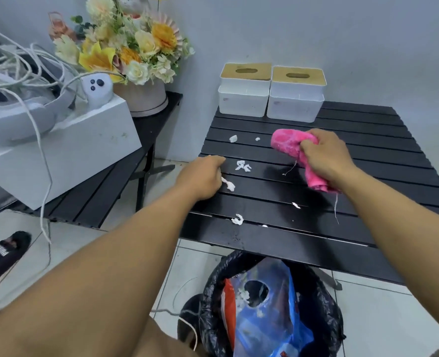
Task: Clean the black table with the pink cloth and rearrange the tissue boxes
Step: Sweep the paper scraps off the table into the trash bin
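The black slatted table (367,155) carries several white tissue scraps, such as one scrap (243,165) near its middle. My right hand (326,155) grips the crumpled pink cloth (288,143) just above the table's middle. My left hand (203,177) rests at the table's left edge, fingers curled on a white tissue scrap (228,183). Two white tissue boxes with tan lids stand side by side at the table's far edge: the left one (244,96) and the right one (295,99).
A black-lined bin (267,305) holding a blue plastic bag stands on the tiled floor under the table's near edge. To the left, a second black table (105,191) bears a white box (66,150), cables and a flower pot (141,96). A black shoe (4,253) lies at far left.
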The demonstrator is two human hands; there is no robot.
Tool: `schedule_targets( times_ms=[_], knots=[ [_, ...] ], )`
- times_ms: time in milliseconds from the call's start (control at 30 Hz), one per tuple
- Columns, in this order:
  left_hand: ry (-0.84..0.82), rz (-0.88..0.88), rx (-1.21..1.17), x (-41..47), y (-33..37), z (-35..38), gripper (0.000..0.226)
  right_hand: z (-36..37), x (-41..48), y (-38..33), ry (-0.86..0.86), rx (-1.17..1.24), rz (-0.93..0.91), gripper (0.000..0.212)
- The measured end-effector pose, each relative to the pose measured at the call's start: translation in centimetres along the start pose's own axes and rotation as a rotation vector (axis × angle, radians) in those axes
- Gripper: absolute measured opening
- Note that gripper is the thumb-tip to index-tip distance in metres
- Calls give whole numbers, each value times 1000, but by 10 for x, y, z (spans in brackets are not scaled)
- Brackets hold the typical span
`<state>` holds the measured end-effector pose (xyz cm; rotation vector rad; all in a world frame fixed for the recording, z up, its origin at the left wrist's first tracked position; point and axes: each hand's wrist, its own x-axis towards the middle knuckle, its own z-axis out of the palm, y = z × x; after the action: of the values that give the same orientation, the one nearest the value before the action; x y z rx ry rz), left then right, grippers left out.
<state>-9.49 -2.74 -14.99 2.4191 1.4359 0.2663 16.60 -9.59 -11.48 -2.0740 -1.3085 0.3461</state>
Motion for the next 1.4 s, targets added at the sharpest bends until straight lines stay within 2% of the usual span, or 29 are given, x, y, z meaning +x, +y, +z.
schedule_targets(
  times_ms=[133,267,367,467,567,633,733,800,900,1000,1133,1400],
  knots=[
    [-7,-14,-52,16,-5,5,33,21,36,-4,-21,-2,62,24],
    [2,-46,-79,26,-10,5,43,44,70,-10,-145,-121,63,21],
    [18,-40,-79,28,-15,5,48,62,94,-20,-58,-193,-39,17],
    [31,-26,-87,30,-19,7,47,78,108,-28,26,-221,-192,33],
    [50,-27,-103,33,-22,9,47,94,111,-34,-249,-258,-294,56],
    [40,-27,-107,34,-23,10,47,99,110,-36,-425,-265,-315,57],
    [23,-27,-135,35,-25,10,51,95,111,-31,-526,-266,-326,56],
    [15,-29,-142,35,-26,9,52,94,107,-24,-589,-305,-409,58],
    [-1,-33,-141,34,-24,7,52,94,96,-16,-637,-286,-536,65],
    [-4,-39,-148,31,-21,5,53,93,86,-12,-643,-274,-586,67],
    [-2,-38,-193,28,-19,4,46,86,71,-9,-657,-257,-585,65],
    [-36,-47,-194,20,-17,1,51,70,32,1,-694,-207,-571,60]
  ],
)
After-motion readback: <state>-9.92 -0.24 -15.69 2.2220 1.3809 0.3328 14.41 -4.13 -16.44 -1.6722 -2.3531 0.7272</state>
